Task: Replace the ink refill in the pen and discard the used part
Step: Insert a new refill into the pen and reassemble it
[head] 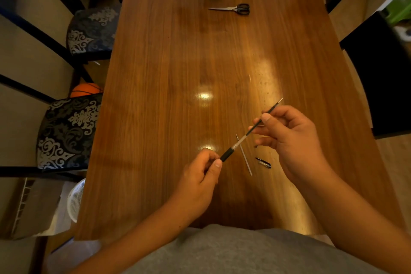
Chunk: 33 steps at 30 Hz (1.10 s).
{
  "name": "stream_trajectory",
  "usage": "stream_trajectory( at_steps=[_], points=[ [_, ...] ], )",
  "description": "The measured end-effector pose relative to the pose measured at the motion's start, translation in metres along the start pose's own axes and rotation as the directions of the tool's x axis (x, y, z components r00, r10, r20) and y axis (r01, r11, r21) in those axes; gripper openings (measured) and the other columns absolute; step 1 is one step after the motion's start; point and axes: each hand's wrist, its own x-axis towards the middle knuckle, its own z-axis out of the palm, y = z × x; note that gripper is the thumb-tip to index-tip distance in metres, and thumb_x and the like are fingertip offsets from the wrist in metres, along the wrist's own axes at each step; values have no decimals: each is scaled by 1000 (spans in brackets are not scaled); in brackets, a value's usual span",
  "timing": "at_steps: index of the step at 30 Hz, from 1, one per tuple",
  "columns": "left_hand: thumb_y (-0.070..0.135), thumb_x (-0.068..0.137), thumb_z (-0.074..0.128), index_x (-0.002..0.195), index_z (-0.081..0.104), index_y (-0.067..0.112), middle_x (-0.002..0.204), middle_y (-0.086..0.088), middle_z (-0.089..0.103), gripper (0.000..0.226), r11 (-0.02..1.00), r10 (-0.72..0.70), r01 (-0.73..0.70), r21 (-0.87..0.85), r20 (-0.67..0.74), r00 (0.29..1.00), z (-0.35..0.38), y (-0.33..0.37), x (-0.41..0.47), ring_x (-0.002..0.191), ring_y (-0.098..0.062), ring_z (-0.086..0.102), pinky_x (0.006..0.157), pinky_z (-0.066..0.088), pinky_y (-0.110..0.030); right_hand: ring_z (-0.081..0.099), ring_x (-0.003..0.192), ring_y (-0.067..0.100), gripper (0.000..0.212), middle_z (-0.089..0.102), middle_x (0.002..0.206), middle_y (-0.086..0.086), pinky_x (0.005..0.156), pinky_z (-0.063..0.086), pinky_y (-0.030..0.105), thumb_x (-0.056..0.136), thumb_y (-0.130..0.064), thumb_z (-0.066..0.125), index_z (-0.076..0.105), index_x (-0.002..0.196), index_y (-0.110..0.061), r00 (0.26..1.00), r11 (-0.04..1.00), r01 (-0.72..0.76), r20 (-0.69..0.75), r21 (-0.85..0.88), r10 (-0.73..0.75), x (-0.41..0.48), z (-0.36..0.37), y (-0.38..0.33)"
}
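Glossy wooden tabletop (178, 62) lies under both hands. The left hand (200, 180) grips the black pen barrel (227, 155); the right hand (293, 140) pinches a dark ink refill (255, 127) whose lower end sits in that barrel. Between the hands lie a pale refill (244, 157) and a small black pen piece (263, 162).

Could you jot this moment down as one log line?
left hand holds pen barrel | right hand pinches refill, one end in barrel | second refill, scissors on table

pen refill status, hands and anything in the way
Left hand grips pen barrel. Right hand pinches dark refill, its end in the barrel. Second refill and black pen part lie on table, not blocking.
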Motion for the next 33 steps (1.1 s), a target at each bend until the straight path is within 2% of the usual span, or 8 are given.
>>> stream_trajectory(
  at_steps=[5, 9, 15, 19, 25, 29, 31, 33],
  points=[
    [20, 99, 48, 87, 55, 23, 68, -9, 59, 14, 1000, 9, -9, 13, -22, 1000, 2, 3, 5, 52, 0, 46, 48, 36, -13, 74, 77, 20, 14, 76, 82, 7, 55, 57, 24, 92, -6, 60, 65, 92, -19, 999, 999, -32, -1, -41, 32, -1, 6, 12],
    [19, 99, 48, 87, 56, 20, 65, -3, 57, 13, 1000, -4, 4, 3, -23, 1000, 4, 3, 9, 52, 0, 45, 48, 36, -15, 74, 73, 20, 19, 76, 81, 10, 55, 57, 24, 91, -4, 61, 60, 97, -22, 1000, 997, -20, 8, -73, 21, -2, 9, 20],
    [21, 99, 48, 88, 56, 21, 64, 1, 57, 13, 1000, -19, 19, -1, -27, 999, 5, -2, 14, 53, -2, 46, 49, 37, -17, 72, 70, 16, 21, 71, 72, 5, 55, 55, 24, 86, 2, 65, 62, 96, -16, 995, 979, 14, 96, -205, 6, -5, 13, 31],
    [24, 99, 48, 87, 55, 27, 64, 4, 58, 14, 999, -40, 40, 0, -22, 999, 5, -7, 18, 51, -1, 47, 47, 37, -17, 66, 74, 17, 26, 70, 82, 3, 63, 53, 30, 83, 2, 69, 62, 96, -19, 984, 960, -11, 167, -281, 60, -8, 15, 37],
    [31, 98, 47, 88, 55, 35, 69, 6, 64, 13, 996, -83, 84, 23, -8, 996, 6, -13, 22, 53, -6, 52, 50, 43, -32, 66, 77, 14, 23, 69, 85, 7, 68, 53, 24, 83, 1, 69, 63, 96, -16, 975, 942, -31, 196, -334, 102, -8, 17, 45],
    [29, 98, 48, 87, 55, 34, 70, 3, 65, 14, 995, -97, 97, 20, -1, 995, 8, -13, 25, 54, -9, 54, 53, 47, -42, 67, 78, 16, 20, 70, 83, 4, 69, 54, 27, 84, -2, 69, 63, 94, -19, 967, 934, -45, 218, -355, 129, -6, 13, 52],
    [27, 98, 48, 85, 55, 35, 70, 2, 65, 17, 994, -106, 106, 11, 8, 994, 9, -15, 28, 54, -9, 53, 52, 46, -37, 68, 78, 18, 20, 71, 84, 4, 69, 54, 26, 85, -5, 68, 64, 93, -23, 962, 912, -36, 232, -410, 143, -2, 5, 59],
    [25, 98, 49, 86, 56, 32, 70, 3, 66, 16, 990, -138, 138, -12, 9, 990, 10, -18, 31, 53, -6, 54, 50, 44, -23, 67, 77, 19, 19, 70, 86, 6, 63, 54, 21, 86, -7, 68, 64, 91, -26, 969, 864, -53, 185, -501, 166, 7, -10, 70]
  ],
)
